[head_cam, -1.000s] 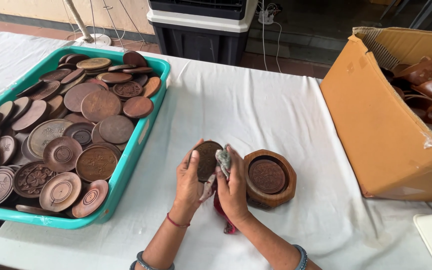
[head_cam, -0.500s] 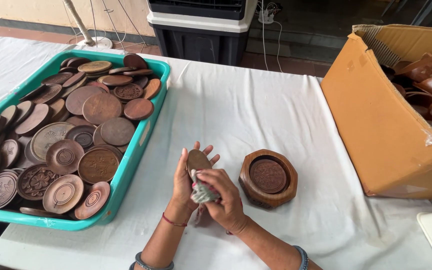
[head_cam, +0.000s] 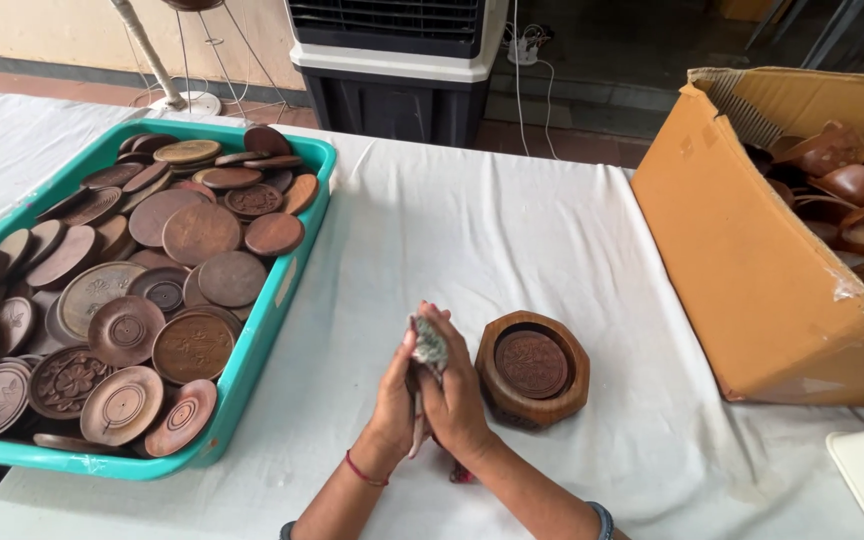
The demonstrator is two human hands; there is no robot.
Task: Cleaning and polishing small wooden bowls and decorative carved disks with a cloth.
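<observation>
Between my palms, just above the white cloth-covered table (head_cam: 512,240), sat a small round brown wooden disc, almost wholly hidden by my hands, so no point for it; only its edge could be guessed at. My left hand (head_cam: 392,395) cupped it from the left w/ fingers upright. My right hand (head_cam: 455,392) pressed in from the right, closed around a crumpled grey-green rag (head_cam: 429,341) whose top poked out above my fingertips. Both hands were held narrow, palms facing, touching each other. A thin red thread band (head_cam: 364,470) ran round my left wrist; a blue bangle (head_cam: 602,517) sat on the right forearm.

Just beside my right hand, on the table, stood an octagonal brown wooden holder (head_cam: 532,368) w/ a carved round coaster lying in its recess. It didn't touch my hand.

Well apart to the left lay a teal plastic tray (head_cam: 270,318), heaped w/ round brown wooden discs (head_cam: 167,275), plain and carved, diff. sizes, overlapping. To the right sat an open tan cardboard box (head_cam: 742,260), tipped on its side, w/ dark brown wooden bowls (head_cam: 847,180) inside. Beyond the table's far edge stood a black-and-white air cooler (head_cam: 397,60), and a white fan stand (head_cam: 167,85) to its left.
</observation>
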